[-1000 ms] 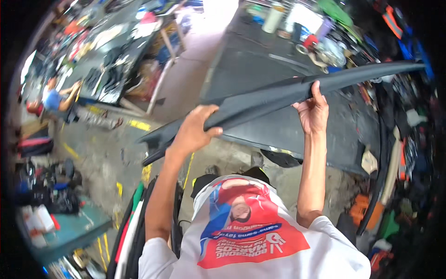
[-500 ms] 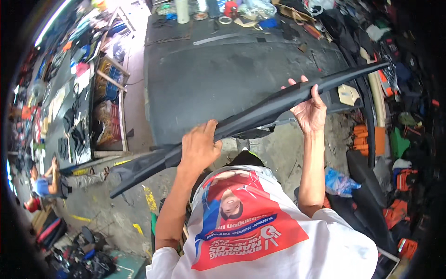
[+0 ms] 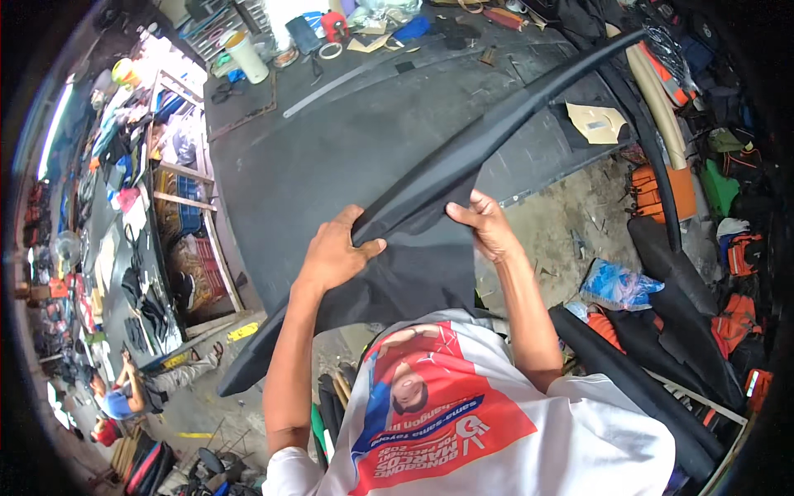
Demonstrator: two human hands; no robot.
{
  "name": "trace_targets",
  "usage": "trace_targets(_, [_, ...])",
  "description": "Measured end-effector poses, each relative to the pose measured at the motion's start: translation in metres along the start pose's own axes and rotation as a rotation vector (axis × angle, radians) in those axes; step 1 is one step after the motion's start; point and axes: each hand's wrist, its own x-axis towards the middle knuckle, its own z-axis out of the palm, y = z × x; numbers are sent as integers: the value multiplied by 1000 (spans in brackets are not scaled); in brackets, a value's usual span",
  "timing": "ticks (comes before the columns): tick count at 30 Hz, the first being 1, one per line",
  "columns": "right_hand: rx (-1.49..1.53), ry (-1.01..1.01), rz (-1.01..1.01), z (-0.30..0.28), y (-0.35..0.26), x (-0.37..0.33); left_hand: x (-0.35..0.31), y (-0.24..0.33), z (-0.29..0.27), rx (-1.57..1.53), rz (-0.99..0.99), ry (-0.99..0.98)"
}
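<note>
- Across the person's front, over the dark surface (image 3: 281, 182): one long roll of black material (image 3: 490, 135), slanting from lower left to upper right; whether it rests on the surface cannot be told.
- Loose flap (image 3: 426, 277), same black: hanging from the roll's near side, spread toward the person's shirt (image 3: 529, 438).
- Left hand (image 3: 335, 252): fingers bent over the roll, thumb along its near side, the gap narrow and filled; the grip seems to steady the long piece partway along, against tipping.
- Right hand (image 3: 492, 230): thumb in front of the flap, fingers partly hidden behind its edge, a narrow pinch; apparently holds the loose part out from the roll. How firmly, cannot be told.
- Roll ends: upper one toward the right end of the surface, lower one past the left forearm, above the floor.
- Pale card piece (image 3: 595, 124): flat at the surface's right edge, just beside the roll.
- Grey strip (image 3: 331, 88), white cylinder (image 3: 246, 58), white ring (image 3: 330, 51): along the back of the surface, presumably leaving the middle for long pieces.
- Blue plastic bag (image 3: 620, 285): on the floor, right, near dark rolls (image 3: 637, 388).
- Co-worker (image 3: 120, 401): far left, well apart.
</note>
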Motion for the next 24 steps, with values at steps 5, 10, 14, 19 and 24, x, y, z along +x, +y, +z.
trace_targets(5, [-18, 288, 58, -56, 7, 86, 93, 22, 13, 181, -106, 51])
trace_targets(10, [-347, 466, 112, -139, 25, 170, 172, 18, 20, 551, -84, 141])
trace_targets(14, [-395, 513, 147, -179, 30, 179, 172, -36, 29, 482, -267, 166])
trace_targets(19, [-638, 510, 86, -219, 30, 147, 151, -101, 64, 456, -366, 140])
trace_targets(24, [-622, 529, 106, -266, 29, 99, 161, -64, 114, 502, -209, 87])
